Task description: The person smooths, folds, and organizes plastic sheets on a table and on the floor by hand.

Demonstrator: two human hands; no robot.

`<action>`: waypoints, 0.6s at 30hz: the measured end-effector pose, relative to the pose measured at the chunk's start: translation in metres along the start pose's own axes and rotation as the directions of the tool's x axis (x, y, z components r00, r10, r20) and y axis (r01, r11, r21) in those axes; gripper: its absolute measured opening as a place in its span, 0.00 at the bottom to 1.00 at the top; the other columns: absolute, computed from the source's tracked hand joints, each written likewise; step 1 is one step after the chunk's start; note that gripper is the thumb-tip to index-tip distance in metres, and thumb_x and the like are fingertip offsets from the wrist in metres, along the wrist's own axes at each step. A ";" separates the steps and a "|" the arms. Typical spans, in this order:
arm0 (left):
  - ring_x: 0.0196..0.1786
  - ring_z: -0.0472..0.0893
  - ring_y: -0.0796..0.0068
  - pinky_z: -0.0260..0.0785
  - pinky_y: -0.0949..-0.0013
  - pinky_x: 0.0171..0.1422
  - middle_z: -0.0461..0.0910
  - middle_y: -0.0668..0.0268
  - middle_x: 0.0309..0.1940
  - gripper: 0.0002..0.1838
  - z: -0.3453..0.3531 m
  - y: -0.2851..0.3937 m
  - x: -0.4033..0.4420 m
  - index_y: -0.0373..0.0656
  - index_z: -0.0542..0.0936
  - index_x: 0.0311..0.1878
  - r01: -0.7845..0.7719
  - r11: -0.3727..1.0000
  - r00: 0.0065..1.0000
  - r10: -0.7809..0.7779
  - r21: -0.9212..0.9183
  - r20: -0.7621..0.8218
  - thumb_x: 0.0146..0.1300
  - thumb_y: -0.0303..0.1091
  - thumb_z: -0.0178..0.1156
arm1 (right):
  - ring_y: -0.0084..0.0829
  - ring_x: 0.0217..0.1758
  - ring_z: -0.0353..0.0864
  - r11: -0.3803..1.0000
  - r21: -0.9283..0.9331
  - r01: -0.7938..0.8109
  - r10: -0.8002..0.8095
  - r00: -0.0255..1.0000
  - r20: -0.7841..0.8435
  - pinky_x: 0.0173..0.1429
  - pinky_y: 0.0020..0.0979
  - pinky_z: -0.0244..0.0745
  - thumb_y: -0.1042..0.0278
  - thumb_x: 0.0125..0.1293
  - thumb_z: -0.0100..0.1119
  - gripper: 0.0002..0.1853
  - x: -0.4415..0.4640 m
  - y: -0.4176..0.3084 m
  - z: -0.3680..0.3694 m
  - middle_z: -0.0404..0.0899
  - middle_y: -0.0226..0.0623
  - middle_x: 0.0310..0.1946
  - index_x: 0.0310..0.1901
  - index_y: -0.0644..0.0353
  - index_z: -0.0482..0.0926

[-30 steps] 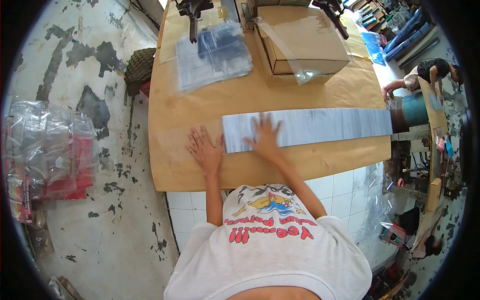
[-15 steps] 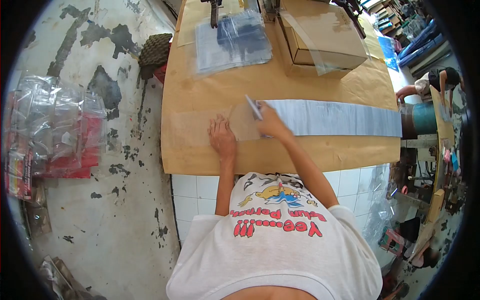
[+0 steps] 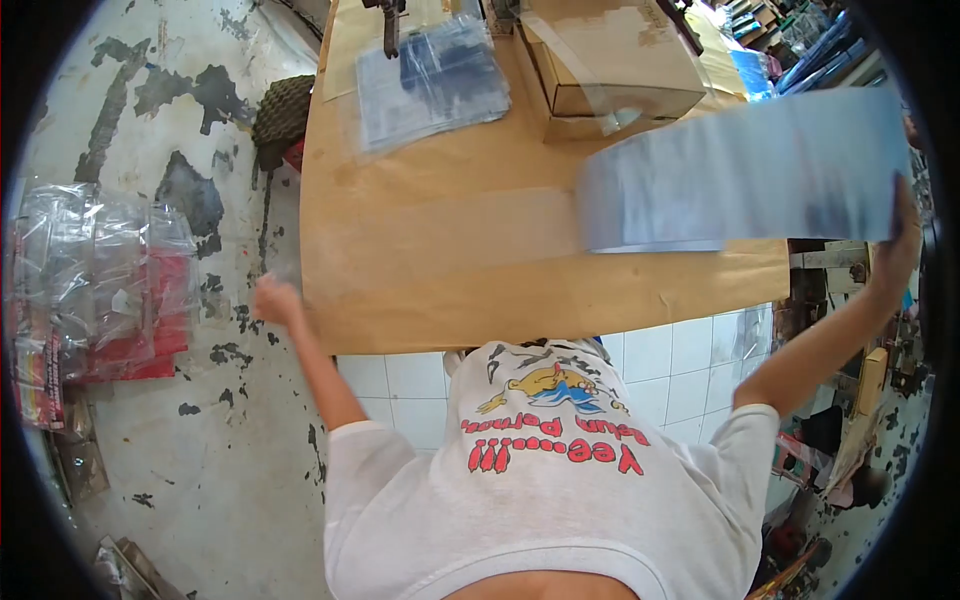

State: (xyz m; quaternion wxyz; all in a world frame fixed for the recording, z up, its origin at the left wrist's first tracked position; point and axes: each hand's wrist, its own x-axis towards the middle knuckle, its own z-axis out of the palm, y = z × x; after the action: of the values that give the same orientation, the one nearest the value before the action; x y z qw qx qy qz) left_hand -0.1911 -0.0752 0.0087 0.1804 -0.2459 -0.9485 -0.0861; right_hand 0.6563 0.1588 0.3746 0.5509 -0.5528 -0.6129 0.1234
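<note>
My right hand (image 3: 900,235) is closed on the right end of a long bluish-grey plastic sheet (image 3: 740,175), which is lifted off the table and blurred by motion. Under it, the edge of another bluish-grey layer (image 3: 665,246) shows on the table. A clear film strip (image 3: 480,228) lies flat, stretching left from the sheet. My left hand (image 3: 278,300), somewhat blurred, is just off the table's left edge with its fingers curled. Whatever may be in those fingers cannot be made out.
Brown paper covers the table (image 3: 450,310). At its far side are a stack of clear plastic sheets (image 3: 435,85) and a cardboard box (image 3: 610,70). Plastic packets (image 3: 100,270) lie on the left. Crowded materials and machinery stand beyond the right edge.
My right hand has swung from mid-table to the far right, raising the bluish-grey sheet; the pale flat object it held no longer shows. My left hand has moved left off the table.
</note>
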 end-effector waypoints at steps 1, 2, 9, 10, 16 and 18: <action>0.48 0.81 0.62 0.63 0.52 0.52 0.84 0.69 0.41 0.12 0.016 -0.038 0.027 0.53 0.82 0.43 0.062 0.989 0.997 -0.054 0.133 -0.057 0.54 0.35 0.59 | 0.30 0.70 0.67 0.999 -0.032 0.019 -0.021 0.997 -0.069 0.75 0.32 0.56 0.57 0.75 0.45 0.24 0.014 0.000 -0.021 0.71 0.38 0.65 0.65 0.64 0.70; 0.49 0.81 0.60 0.64 0.46 0.52 0.84 0.63 0.43 0.14 0.050 -0.086 0.058 0.50 0.82 0.45 0.246 0.962 0.968 -0.250 0.122 0.018 0.55 0.38 0.59 | 0.29 0.71 0.65 0.984 0.108 -0.144 0.168 0.951 -0.260 0.76 0.31 0.55 0.56 0.75 0.45 0.24 0.013 -0.023 -0.012 0.71 0.37 0.65 0.66 0.62 0.71; 0.61 0.75 0.47 0.68 0.58 0.63 0.77 0.45 0.56 0.24 -0.009 0.016 0.040 0.36 0.75 0.60 -0.158 0.850 0.979 0.200 -0.502 0.031 0.70 0.44 0.50 | 0.26 0.58 0.76 0.962 0.200 -0.184 0.217 0.964 -0.157 0.62 0.26 0.68 0.59 0.69 0.60 0.23 0.043 0.116 -0.044 0.78 0.32 0.56 0.62 0.60 0.75; 0.64 0.73 0.49 0.58 0.50 0.71 0.76 0.45 0.58 0.26 -0.045 0.073 0.002 0.36 0.74 0.62 -0.085 0.826 0.958 0.222 -0.557 0.183 0.72 0.48 0.48 | 0.25 0.56 0.77 0.953 0.228 -0.199 0.225 0.970 -0.092 0.60 0.26 0.69 0.59 0.69 0.61 0.22 0.039 0.141 -0.034 0.79 0.32 0.55 0.61 0.60 0.75; 0.79 0.44 0.48 0.24 0.31 0.75 0.47 0.51 0.77 0.51 -0.055 0.172 -0.158 0.48 0.54 0.76 -0.213 0.933 0.892 0.306 -0.290 0.331 0.59 0.73 0.51 | 0.21 0.47 0.81 0.878 -0.048 -0.477 0.473 0.878 -0.073 0.50 0.25 0.75 0.64 0.67 0.64 0.19 -0.013 0.232 0.013 0.83 0.31 0.45 0.58 0.58 0.77; 0.79 0.43 0.48 0.24 0.30 0.74 0.46 0.51 0.77 0.53 -0.055 0.163 -0.154 0.49 0.55 0.76 -0.206 0.944 0.912 0.281 -0.258 0.299 0.55 0.75 0.52 | 0.23 0.44 0.83 0.861 -0.231 -0.453 0.409 0.887 -0.215 0.48 0.26 0.76 0.66 0.67 0.63 0.15 -0.027 0.293 0.002 0.84 0.32 0.43 0.54 0.58 0.79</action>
State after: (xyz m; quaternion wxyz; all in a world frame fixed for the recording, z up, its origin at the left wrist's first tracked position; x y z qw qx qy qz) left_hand 0.0313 -0.0151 0.0121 -0.0009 -0.3922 -0.9114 -0.1250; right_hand 0.8073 0.2427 0.1361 0.4737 -0.7552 -0.4387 0.1133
